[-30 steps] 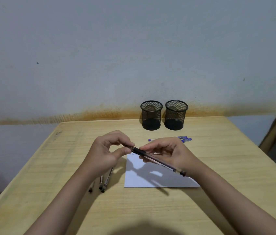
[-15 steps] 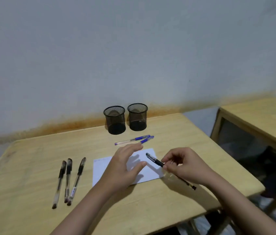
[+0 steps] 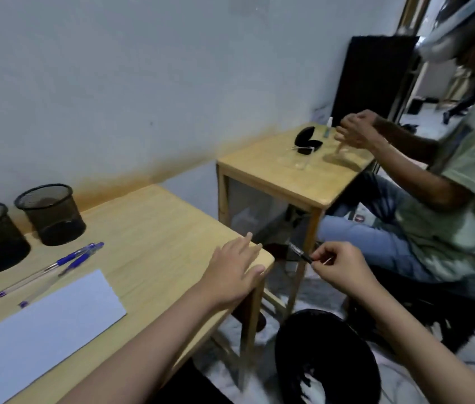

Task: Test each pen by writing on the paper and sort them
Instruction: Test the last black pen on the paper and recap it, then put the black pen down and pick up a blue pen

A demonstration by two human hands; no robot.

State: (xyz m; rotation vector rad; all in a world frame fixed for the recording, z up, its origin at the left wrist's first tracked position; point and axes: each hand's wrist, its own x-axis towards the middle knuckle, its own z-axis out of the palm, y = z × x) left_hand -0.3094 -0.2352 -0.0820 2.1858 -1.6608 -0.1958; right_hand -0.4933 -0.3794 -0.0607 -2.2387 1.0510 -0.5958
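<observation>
My right hand (image 3: 339,269) grips a black pen (image 3: 300,253) past the table's right corner, over the floor, tip pointing up and left. My left hand (image 3: 234,271) rests flat, fingers spread, on the wooden table (image 3: 154,228) at that same corner and holds nothing. The white paper (image 3: 41,330) lies at the lower left of the table. Two blue pens (image 3: 55,268) lie side by side behind the paper. Two black mesh cups (image 3: 51,212) stand near the wall at the far left; the left one is cut off by the frame edge.
A second wooden table (image 3: 291,176) stands to the right with a black case (image 3: 307,141) on it. A seated person in a green shirt (image 3: 463,176) works there with both hands. A dark round object (image 3: 326,360) sits on the floor below my right arm.
The view has swung sharply right. My right hand has carried the black pen off the paper to beyond the table corner. My left hand slid from the paper to the table corner.
</observation>
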